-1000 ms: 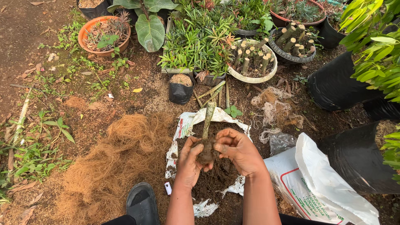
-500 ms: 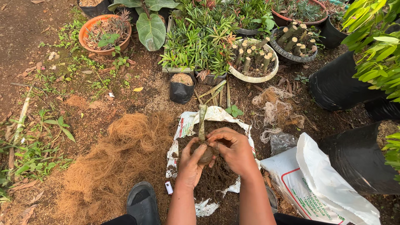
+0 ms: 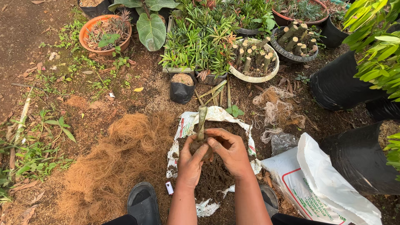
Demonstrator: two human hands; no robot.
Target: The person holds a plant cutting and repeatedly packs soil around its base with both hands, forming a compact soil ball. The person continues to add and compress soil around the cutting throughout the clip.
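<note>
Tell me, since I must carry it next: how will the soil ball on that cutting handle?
Probably crumbly: the soil ball looks loose like the soil beneath, and both hands, left and right, cup it. The stem stands straight, so likely stiff, perhaps top-heavy.

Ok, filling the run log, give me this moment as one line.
left hand: cups soil ball | right hand: presses soil ball | stem cutting: upright | below: soil pile on sack

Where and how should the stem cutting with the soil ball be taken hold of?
Probably at the soil ball, cupped from both sides as the left hand and right hand do now. The stem cutting stands upright and thin; the lump at its base looks crumbly.
</note>
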